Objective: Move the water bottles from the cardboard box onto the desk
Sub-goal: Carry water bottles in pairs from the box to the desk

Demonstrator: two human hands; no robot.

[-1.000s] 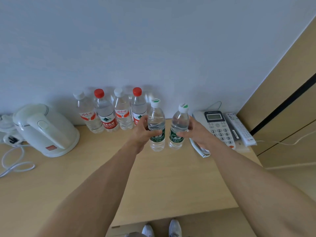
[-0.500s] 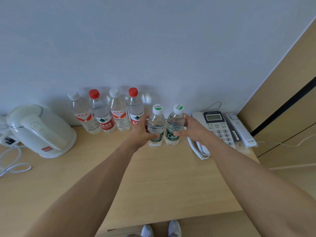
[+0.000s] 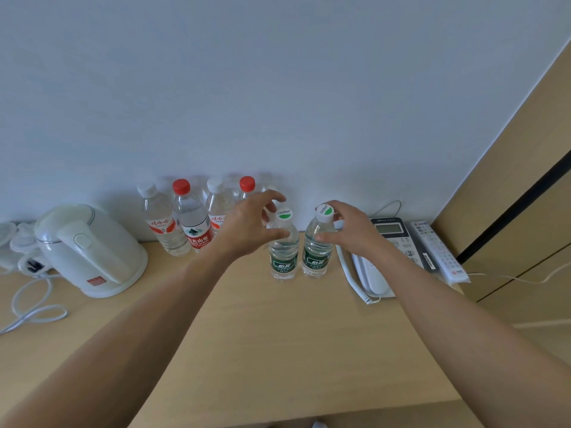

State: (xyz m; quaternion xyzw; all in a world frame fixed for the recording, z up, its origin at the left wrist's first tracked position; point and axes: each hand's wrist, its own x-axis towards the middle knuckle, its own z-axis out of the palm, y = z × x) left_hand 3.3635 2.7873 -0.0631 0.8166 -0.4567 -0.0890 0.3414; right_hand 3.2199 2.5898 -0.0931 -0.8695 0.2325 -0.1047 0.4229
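Two small green-labelled water bottles stand upright side by side on the wooden desk [image 3: 278, 341], the left bottle [image 3: 283, 261] touching the right bottle [image 3: 315, 259]. My left hand [image 3: 247, 230] hovers beside the left bottle's neck, fingers spread wide and arched over its cap. My right hand [image 3: 355, 233] is loosely spread by the right bottle's cap, with the thumb lying against the bottle's shoulder. Behind my left hand, several taller bottles [image 3: 193, 223] with red or white caps line the wall. The cardboard box is out of view.
A white electric kettle [image 3: 89, 251] with its base and a looped cable [image 3: 31, 307] sits at the left. To the right of the bottles lie a desk phone [image 3: 389, 242] and a remote [image 3: 438, 251]. A wooden panel wall borders the desk's right side.
Both green-labelled bottles were carried back toward the wall and set down. My hands, which gripped their bodies, have loosened and risen to cap height.
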